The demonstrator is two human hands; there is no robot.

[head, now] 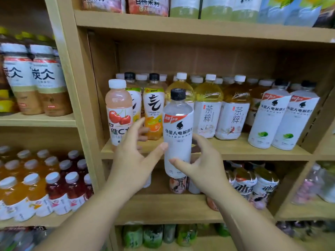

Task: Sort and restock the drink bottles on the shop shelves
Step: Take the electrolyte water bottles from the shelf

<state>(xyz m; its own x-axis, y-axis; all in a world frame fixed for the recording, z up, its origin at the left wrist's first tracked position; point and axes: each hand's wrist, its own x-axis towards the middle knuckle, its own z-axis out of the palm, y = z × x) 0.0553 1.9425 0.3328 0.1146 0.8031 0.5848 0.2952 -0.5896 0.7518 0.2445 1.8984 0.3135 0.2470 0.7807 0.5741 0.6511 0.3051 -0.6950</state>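
The right grip (204,167) wraps the lower part of an upright black-capped bottle (177,131), thumb across the front. The bottle's white label reads "外星人电解质水 ALIENER". The left grip (132,163) is spread wide, with only its thumb tip touching the bottle's side. Just beyond its fingers stand a cherry "维C" bottle (118,113) and an orange bottle (154,109). Beyond the right grip, "茶粹" tea bottles (207,113) and two matching white bottles (268,120) line the wooden shelf (244,148).
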